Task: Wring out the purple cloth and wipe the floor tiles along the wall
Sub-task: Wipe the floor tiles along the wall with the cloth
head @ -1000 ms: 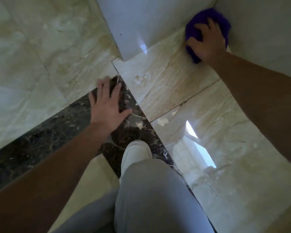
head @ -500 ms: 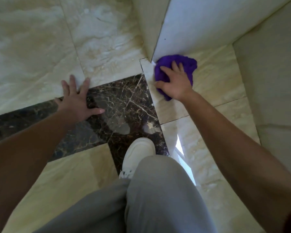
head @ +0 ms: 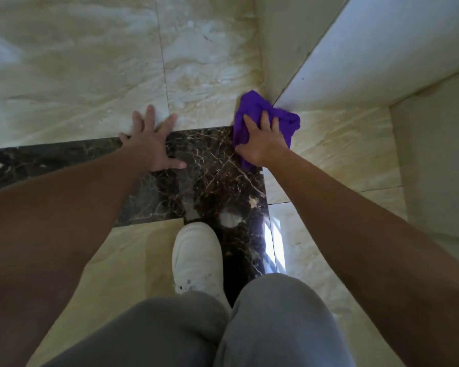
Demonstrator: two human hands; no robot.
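The purple cloth (head: 252, 112) lies bunched on the floor right at the outer corner of the white wall (head: 376, 59). My right hand (head: 263, 143) presses down on it with fingers curled into the fabric, at the edge where the dark marble strip (head: 212, 176) meets the beige tiles (head: 337, 144). My left hand (head: 151, 144) rests flat on the floor with fingers spread, half on the dark strip and half on a beige tile, holding nothing.
My white shoe (head: 196, 260) stands on the dark strip just below the hands, with grey trouser legs (head: 270, 321) at the bottom. A second wall (head: 435, 165) closes the narrow recess on the right. Wide beige tiles (head: 72, 70) extend left and ahead.
My right hand has dragged the purple cloth from the inner corner of the recess along the wall's base out to its outer corner. My left hand has stayed planted on the floor.
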